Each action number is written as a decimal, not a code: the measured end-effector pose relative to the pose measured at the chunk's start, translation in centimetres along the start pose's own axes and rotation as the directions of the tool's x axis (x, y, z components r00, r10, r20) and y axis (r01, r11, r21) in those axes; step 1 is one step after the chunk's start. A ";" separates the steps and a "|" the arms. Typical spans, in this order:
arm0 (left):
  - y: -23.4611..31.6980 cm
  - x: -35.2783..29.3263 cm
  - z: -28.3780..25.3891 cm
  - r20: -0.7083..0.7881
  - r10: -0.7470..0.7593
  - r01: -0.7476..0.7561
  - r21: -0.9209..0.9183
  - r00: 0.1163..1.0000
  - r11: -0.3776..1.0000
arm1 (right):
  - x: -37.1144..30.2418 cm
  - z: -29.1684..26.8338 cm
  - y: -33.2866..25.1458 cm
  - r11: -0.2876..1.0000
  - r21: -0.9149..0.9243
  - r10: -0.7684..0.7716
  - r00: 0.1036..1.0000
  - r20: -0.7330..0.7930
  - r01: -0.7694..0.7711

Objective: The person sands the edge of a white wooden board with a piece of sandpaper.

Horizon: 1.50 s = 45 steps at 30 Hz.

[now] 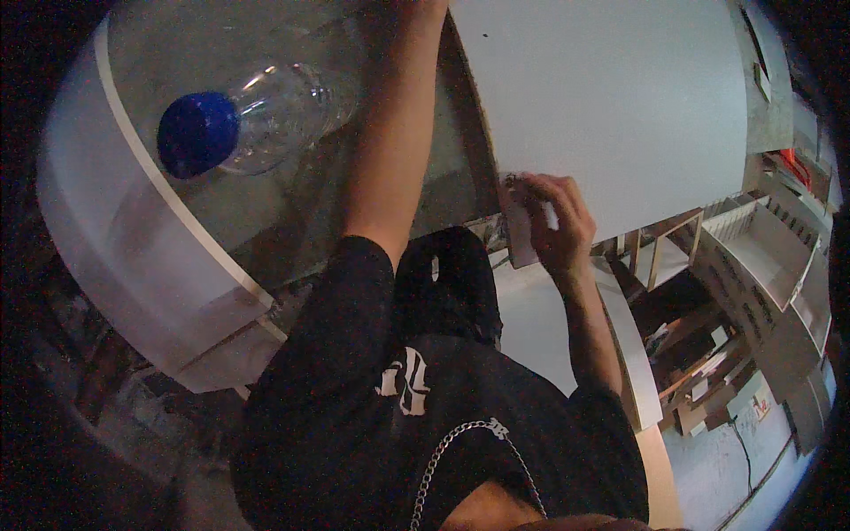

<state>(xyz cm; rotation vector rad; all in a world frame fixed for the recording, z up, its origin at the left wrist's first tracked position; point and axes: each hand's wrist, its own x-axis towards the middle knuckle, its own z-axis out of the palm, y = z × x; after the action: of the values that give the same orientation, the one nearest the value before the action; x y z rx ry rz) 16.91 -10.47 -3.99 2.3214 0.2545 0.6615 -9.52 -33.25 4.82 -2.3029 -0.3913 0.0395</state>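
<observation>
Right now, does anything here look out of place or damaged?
The scrap pieces on the picture's right look untidy, lying jumbled at different angles. The white panel by the right hand has a lone dark spot near the view's top; whether it's damage, I can't tell. I see no spill.

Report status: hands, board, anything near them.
Left hand out of frame, left forearm extended. Right hand at the white board's left edge, grip unclear. Blue-capped bottle left of that forearm.
</observation>
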 end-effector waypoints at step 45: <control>-0.8 -0.7 -1.5 -0.134 0.215 -0.206 0.079 0.967 0.975 | -1.5 -0.5 -6.0 0.340 0.855 0.628 0.771 0.102 -0.391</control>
<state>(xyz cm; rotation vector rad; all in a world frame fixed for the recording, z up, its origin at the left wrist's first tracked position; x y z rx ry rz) 15.51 -9.25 -3.83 2.3873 0.0946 0.9385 -12.45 -30.18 9.27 -1.2940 0.4705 0.2124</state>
